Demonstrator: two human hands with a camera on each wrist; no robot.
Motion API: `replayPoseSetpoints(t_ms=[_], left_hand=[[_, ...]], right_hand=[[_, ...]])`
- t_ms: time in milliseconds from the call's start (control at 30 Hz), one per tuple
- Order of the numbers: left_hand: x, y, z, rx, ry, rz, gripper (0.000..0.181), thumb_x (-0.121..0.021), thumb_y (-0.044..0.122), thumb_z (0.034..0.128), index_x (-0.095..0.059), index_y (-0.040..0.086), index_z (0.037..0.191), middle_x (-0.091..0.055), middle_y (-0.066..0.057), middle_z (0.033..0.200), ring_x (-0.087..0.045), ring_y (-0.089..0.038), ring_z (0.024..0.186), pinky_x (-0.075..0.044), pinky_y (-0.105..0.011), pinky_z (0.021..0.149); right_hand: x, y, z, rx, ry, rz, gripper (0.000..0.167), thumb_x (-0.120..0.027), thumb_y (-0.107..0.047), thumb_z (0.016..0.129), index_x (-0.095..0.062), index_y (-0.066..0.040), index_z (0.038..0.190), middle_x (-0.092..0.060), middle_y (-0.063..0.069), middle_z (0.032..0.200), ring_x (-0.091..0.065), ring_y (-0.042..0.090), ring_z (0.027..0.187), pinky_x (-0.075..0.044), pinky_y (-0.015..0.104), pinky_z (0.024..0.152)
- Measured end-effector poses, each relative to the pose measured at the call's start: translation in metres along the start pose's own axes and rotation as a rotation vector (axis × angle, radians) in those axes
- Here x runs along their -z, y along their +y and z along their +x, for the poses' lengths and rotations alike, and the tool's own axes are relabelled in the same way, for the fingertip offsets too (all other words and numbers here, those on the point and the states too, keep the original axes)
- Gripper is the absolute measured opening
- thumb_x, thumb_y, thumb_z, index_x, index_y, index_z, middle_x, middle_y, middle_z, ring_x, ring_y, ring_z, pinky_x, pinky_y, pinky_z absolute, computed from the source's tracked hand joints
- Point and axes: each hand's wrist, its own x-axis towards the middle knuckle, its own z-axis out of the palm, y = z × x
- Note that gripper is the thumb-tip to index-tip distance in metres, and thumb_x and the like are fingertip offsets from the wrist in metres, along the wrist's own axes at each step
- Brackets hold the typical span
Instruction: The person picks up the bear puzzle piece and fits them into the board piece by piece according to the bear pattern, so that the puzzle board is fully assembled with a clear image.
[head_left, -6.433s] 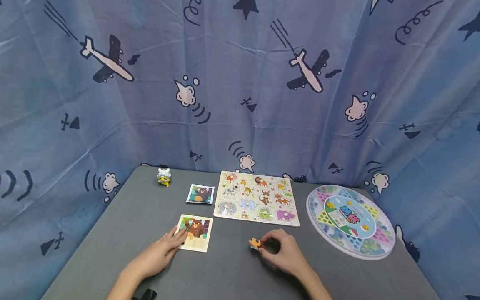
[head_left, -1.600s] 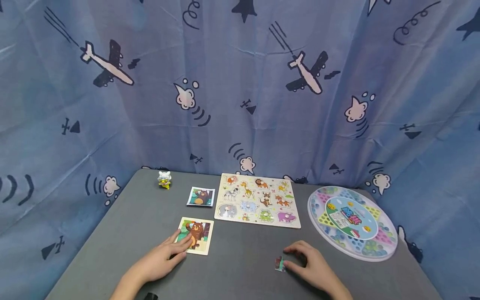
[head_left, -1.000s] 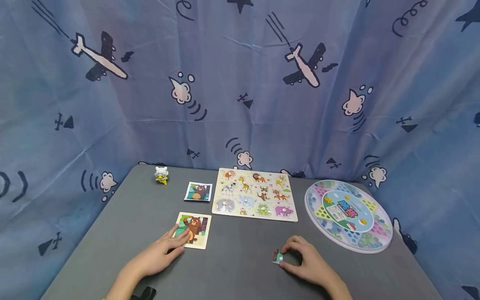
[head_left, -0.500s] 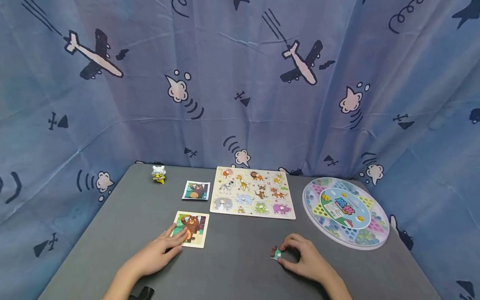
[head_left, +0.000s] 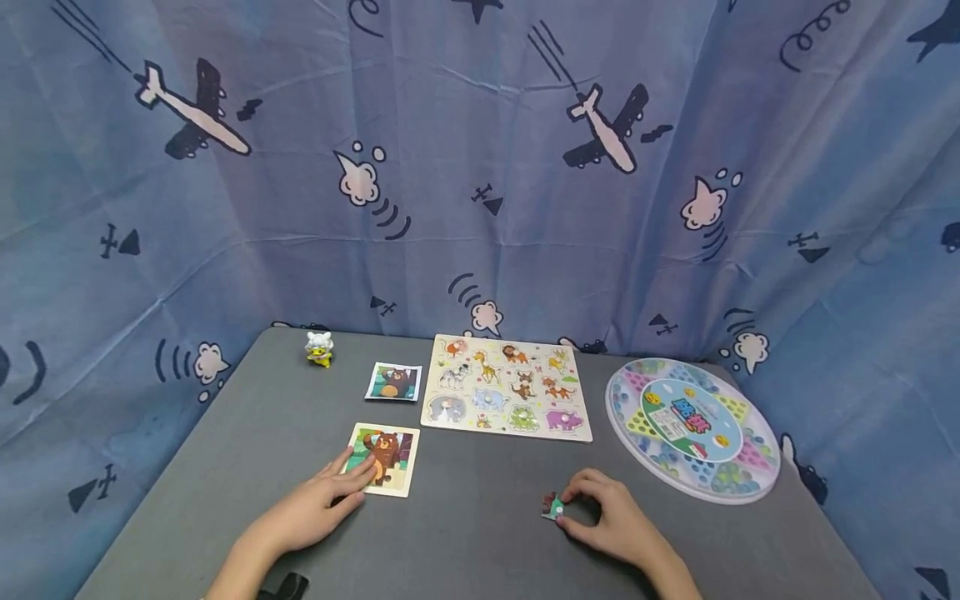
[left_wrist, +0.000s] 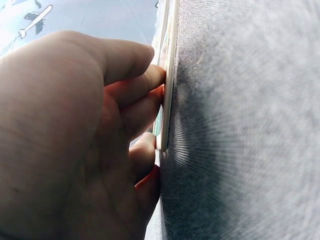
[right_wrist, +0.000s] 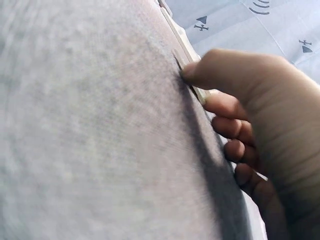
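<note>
A square bear jigsaw puzzle (head_left: pixel 385 450) in a pale wooden tray lies left of centre, with a pale patch at its lower right. My left hand (head_left: pixel 322 504) rests on its left side, fingers extended over the picture; the left wrist view shows the fingertips touching the tray (left_wrist: pixel 169 110). To the right, my right hand (head_left: pixel 611 517) pinches a small green and brown jigsaw piece (head_left: pixel 551 507) between thumb and fingers, at the table surface. In the right wrist view the piece (right_wrist: pixel 198 94) appears edge-on, partly hidden by the thumb.
Behind the puzzle lies a small bear picture card (head_left: pixel 393 382). A wooden animal peg board (head_left: pixel 506 387) occupies the back middle, and a round board game box (head_left: pixel 693 429) the right. A small white and yellow figurine (head_left: pixel 319 350) stands at the back left. Patterned curtains (head_left: pixel 480 167) enclose the table.
Earlier the right hand held an orange piece; now it holds a green and brown one, farther right and nearer. More of the bear fills the tray. Over the last second both hands stay nearly still.
</note>
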Motion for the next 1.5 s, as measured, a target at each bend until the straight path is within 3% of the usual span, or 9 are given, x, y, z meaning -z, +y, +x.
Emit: replayPoseSetpoints(t_ms=[200,400,700,867,1067,1267,1500], left_hand=[[-0.001,0.001,0.0,0.012,-0.013,-0.012,0.051,-0.056,0.04,0.1104,-0.057,0.016,0.155,-0.041,-0.003,0.169,-0.017,-0.049,0.16,-0.026,-0.079,0.116],[0.0,0.0,-0.001,-0.022,0.017,0.009,0.05,-0.056,0.038,0.1106,-0.057,0.015,0.155,-0.044,-0.004,0.167,-0.019,-0.05,0.159,-0.028,-0.079,0.116],[0.0,0.003,-0.001,0.013,-0.01,-0.014,0.05,-0.056,0.039,0.1102,-0.057,0.017,0.155,-0.042,-0.002,0.168,-0.017,-0.049,0.16,-0.026,-0.08,0.115],[-0.002,0.001,-0.001,-0.002,0.007,0.011,0.05,-0.056,0.039,0.1103,-0.057,0.016,0.154,-0.043,-0.002,0.168,-0.019,-0.049,0.159,-0.027,-0.079,0.115],[-0.004,-0.001,0.0,-0.001,0.012,0.021,0.05,-0.056,0.04,0.11,-0.058,0.016,0.154,-0.043,-0.002,0.168,-0.02,-0.048,0.159,-0.028,-0.079,0.115],[-0.003,-0.001,-0.001,0.001,0.0,0.003,0.051,-0.057,0.04,0.11,-0.057,0.015,0.155,-0.043,-0.003,0.168,-0.019,-0.049,0.16,-0.027,-0.08,0.115],[0.0,0.001,0.0,0.007,0.0,-0.003,0.052,-0.057,0.038,0.11,-0.055,0.014,0.156,-0.041,-0.004,0.168,-0.018,-0.049,0.159,-0.027,-0.08,0.115]], right_hand=[[0.0,-0.01,0.011,-0.009,-0.005,-0.001,0.023,-0.093,-0.022,0.082,-0.073,-0.028,0.092,-0.064,-0.017,0.094,-0.059,0.0,0.083,-0.053,0.024,0.071],[-0.008,-0.025,0.04,-0.006,-0.023,0.032,0.02,-0.091,-0.024,0.083,-0.074,-0.026,0.091,-0.065,-0.014,0.093,-0.059,0.004,0.082,-0.052,0.024,0.071],[-0.041,-0.053,0.087,-0.003,-0.019,0.061,0.018,-0.091,-0.023,0.083,-0.075,-0.019,0.09,-0.065,-0.006,0.088,-0.055,0.009,0.076,-0.047,0.022,0.068],[-0.06,-0.074,0.104,-0.004,0.0,0.108,0.018,-0.091,-0.02,0.082,-0.076,-0.015,0.091,-0.068,-0.001,0.089,-0.059,0.015,0.077,-0.05,0.023,0.07],[-0.085,-0.096,0.12,-0.011,0.0,0.143,0.016,-0.09,-0.021,0.083,-0.078,-0.015,0.092,-0.069,-0.001,0.09,-0.058,0.014,0.077,-0.05,0.022,0.071],[-0.112,-0.114,0.128,0.048,-0.006,0.165,0.016,-0.088,-0.022,0.085,-0.079,-0.011,0.091,-0.069,0.001,0.088,-0.059,0.011,0.076,-0.05,0.02,0.069],[-0.132,-0.124,0.133,0.048,-0.031,0.119,0.017,-0.086,-0.025,0.084,-0.079,-0.012,0.089,-0.067,-0.001,0.088,-0.053,0.003,0.075,-0.046,0.016,0.067]])
